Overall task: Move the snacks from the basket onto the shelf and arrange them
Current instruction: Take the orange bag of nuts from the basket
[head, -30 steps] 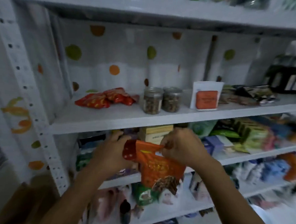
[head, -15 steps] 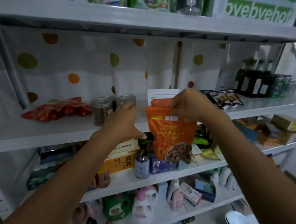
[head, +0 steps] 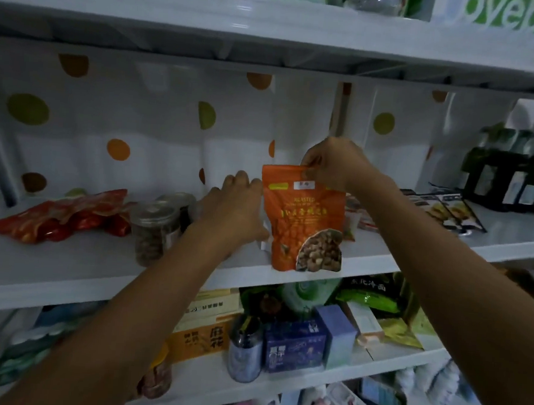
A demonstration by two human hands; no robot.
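Orange snack pouch (head: 305, 221), upright at centre frame, its base on the front part of the white shelf (head: 97, 266) and its printed face turned outward. The right hand (head: 331, 162) pinches the pouch's top right corner between thumb and fingers. The left hand (head: 237, 206) lies against the pouch's left edge with fingers curled over it; how firmly it grips cannot be told.

Legible on the pouch: the word "ROASTED", a line of yellow characters beneath it too small to read, a yellow strip and a small white tag near the top, and a picture of nuts at lower right.

Just left of the left hand stand two clear jars (head: 156, 226) with dark contents, one behind the other, close beside the forearm. Further left lie red packets (head: 59, 216), flat and overlapping. Directly behind the pouch, partly hidden, is a white-edged packet (head: 358, 216); its print cannot be made out. To the right, flat dark sachets (head: 448, 212) lie on the shelf, and dark bottles (head: 507, 178) stand at the right edge of the frame.

A white backing with orange, green and brown dots (head: 117, 149) covers the rear. On the shelf above, upper right, green letters "ovebye" show on a white box (head: 509, 13). Below, a yellow carton (head: 199, 333) carries dark characters, beside a blue box (head: 293, 346) and a green bag (head: 370, 291).
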